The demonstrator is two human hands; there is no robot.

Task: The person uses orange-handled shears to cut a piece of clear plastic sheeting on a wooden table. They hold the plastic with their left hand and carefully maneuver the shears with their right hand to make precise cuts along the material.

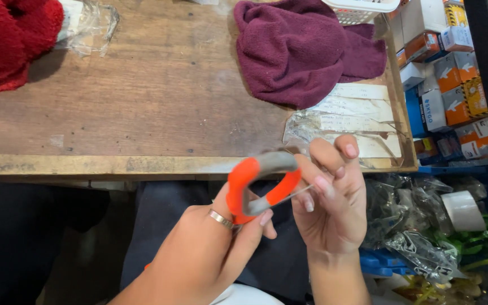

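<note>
My left hand, with a ring on one finger, grips an orange and grey handled tool, looped like a scissor or cutter handle. It is held up just below the front edge of the wooden table. My right hand is right beside the tool, fingers bent, pinching what looks like a thin thread or wire that runs to the tool. The tool's blade end is hidden behind my left hand.
A maroon towel lies at the table's far right, over paper strips and clear plastic. A red towel sits far left. Stacked small boxes, plastic bags and a tape roll fill the right side.
</note>
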